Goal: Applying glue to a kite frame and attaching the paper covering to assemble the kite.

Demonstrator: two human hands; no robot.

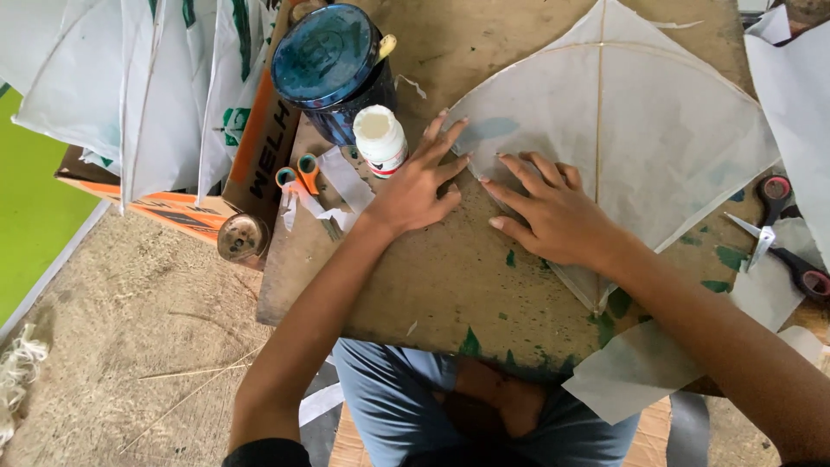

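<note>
A white paper kite (640, 130) lies flat on a worn wooden counter (432, 285) that rests over the person's lap, its thin bamboo spine running from the top point down to the bottom tip near the counter's front edge. Both hands press on the kite's left corner. The left hand (417, 186) is spread open, palm down, with its fingertips on the paper's edge at that corner; most of the palm sits on bare wood just beside the kite. The right hand (553, 212) is also open and flat, fingers pointing left toward the same corner, lying on the paper just left of the spine. The two sets of fingertips nearly meet; neither hand grips anything.

Just above the left hand stands a small white glue bottle (380, 138), touching a dark blue round tin (333, 65) behind it. Left of the bottle, scissors with orange handles (296, 173) lie among scraps of white paper. A second pair of scissors with red handles (782, 229) lies at the counter's right edge, well apart from the right hand. A loose sheet of white paper (640, 363) hangs over the front edge under the right forearm. More finished white kites (130, 86) are stacked at upper left above an orange cardboard box (177, 212).
</note>
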